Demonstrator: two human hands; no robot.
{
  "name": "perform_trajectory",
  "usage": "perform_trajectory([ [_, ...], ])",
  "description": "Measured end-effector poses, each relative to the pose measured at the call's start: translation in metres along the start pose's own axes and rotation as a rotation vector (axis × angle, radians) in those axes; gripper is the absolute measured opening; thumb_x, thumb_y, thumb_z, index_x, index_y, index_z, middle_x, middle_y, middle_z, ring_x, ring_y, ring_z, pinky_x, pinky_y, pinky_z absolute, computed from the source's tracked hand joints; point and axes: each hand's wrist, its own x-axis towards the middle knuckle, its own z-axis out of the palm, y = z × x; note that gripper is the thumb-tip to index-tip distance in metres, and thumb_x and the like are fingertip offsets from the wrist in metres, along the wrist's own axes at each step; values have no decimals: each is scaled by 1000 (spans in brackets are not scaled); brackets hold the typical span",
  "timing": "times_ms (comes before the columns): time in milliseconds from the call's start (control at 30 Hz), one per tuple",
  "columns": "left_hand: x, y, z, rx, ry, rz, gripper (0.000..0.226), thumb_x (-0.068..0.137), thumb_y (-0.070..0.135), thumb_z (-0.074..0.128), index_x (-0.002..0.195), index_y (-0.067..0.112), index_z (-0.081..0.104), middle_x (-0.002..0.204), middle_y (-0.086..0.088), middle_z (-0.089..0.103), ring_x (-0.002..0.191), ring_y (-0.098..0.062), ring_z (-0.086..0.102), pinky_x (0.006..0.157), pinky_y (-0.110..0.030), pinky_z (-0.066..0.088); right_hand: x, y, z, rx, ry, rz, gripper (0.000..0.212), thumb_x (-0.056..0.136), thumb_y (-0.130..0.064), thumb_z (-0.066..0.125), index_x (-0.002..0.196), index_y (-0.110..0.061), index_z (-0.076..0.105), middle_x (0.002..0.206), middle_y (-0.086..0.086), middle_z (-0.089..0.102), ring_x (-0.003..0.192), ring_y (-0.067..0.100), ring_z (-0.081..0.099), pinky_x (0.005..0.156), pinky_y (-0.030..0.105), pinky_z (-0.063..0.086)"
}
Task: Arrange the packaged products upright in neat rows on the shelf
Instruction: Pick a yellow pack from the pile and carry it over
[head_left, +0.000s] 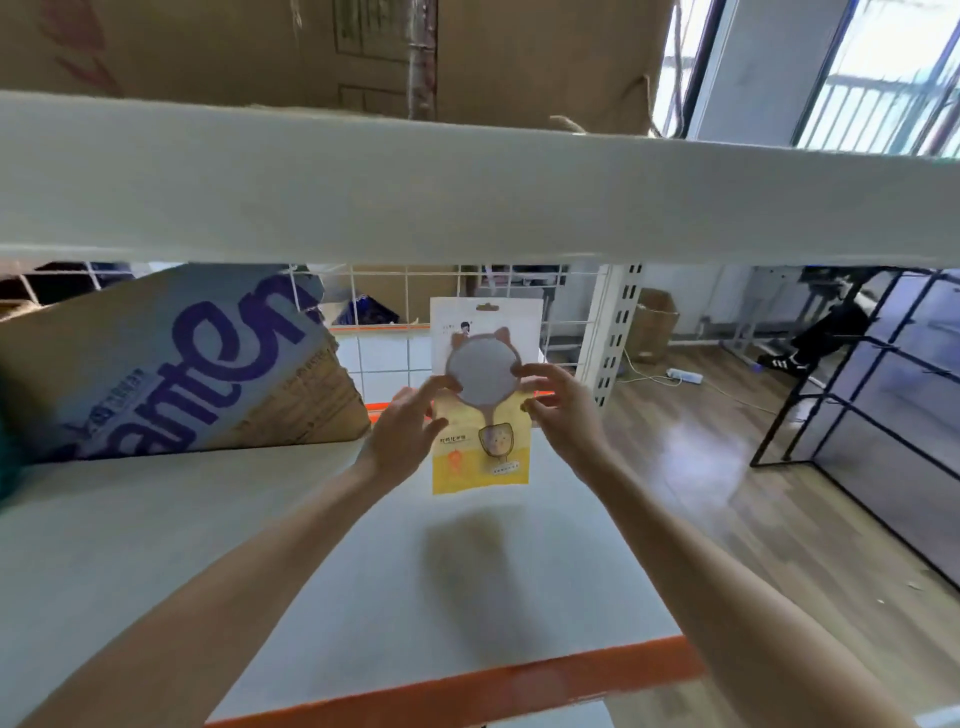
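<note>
Single head-worn wide-angle camera, facing forward and slightly down, close to the white orange-edged shelf board (156, 545), white upper shelf beam (467, 192) crossing the upper frame, no second view

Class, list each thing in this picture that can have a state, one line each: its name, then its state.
mirror package: upright, held above the shelf, not set down
left hand: grips the package's left edge
right hand: grips the package's right edge
cardboard box: tilted, resting on the shelf
shelf: bears the box only

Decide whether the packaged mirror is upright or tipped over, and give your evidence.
Upright. The mirror package has its hang hole on top and yellow end down, held between left hand and right hand.
</note>
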Motion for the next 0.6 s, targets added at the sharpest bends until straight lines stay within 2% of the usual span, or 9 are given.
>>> perform_trajectory([
  [100, 20, 1, 6, -13, -35, -14, 50, 82, -10, 60, 122, 20, 53, 96, -4, 54, 79, -16, 49, 66, -18, 37, 17, 3, -10, 24, -27, -20, 44, 84, 10, 54, 106, -28, 60, 102, 3, 65, 86, 20, 64, 74, 41, 55],
  [167, 30, -5, 12, -19, -37, 43, 57, 80, -16, 58, 122, 22, 51, 108, -13, 55, 82, -17, 52, 66, -17, 44, 25, 6, -14, 44, -36, -26, 43, 85, 9, 53, 108, -27, 59, 106, 2, 64, 87, 18, 64, 73, 36, 55],
  [233, 35, -12, 18, 10, -25, 78, 56, 79, -16, 59, 124, 16, 53, 112, -19, 54, 84, -18, 54, 69, -22, 51, 31, 11, -15, 55, -58, -28, 42, 86, 8, 52, 113, -23, 58, 111, 0, 62, 89, 17, 63, 74, 30, 55],
  [333, 41, -13, 25, 45, -28, 83, 48, 81, -15, 58, 125, 3, 54, 115, -25, 54, 85, -18, 52, 75, -24, 48, 38, 16, -15, 57, -73, -21, 44, 86, 9, 51, 117, -21, 56, 112, -2, 59, 91, 15, 63, 81, 34, 55],
  [467, 47, -15, 29, 32, -59, 2, 47, 86, -12, 52, 130, 6, 51, 124, -22, 50, 87, -17, 51, 78, -21, 45, 46, 18, -13, 35, -95, 25, 50, 84, 10, 50, 122, -21, 54, 113, 0, 56, 88, 12, 61, 79, 37, 54],
  [533, 48, -17, 31, 23, -107, -69, 47, 90, -9, 49, 133, 10, 47, 129, -20, 46, 91, -16, 51, 76, -17, 44, 49, 20, -11, 17, -128, 43, 54, 83, 10, 50, 127, -22, 52, 118, 5, 54, 93, 15, 60, 74, 33, 53],
  [600, 49, -20, 32, 4, -139, -128, 48, 92, -6, 47, 135, 14, 44, 131, -17, 43, 94, -15, 52, 71, -14, 44, 51, 23, -10, -7, -151, 55, 58, 84, 8, 52, 131, -24, 48, 119, 6, 52, 97, 15, 59, 75, 30, 53],
])
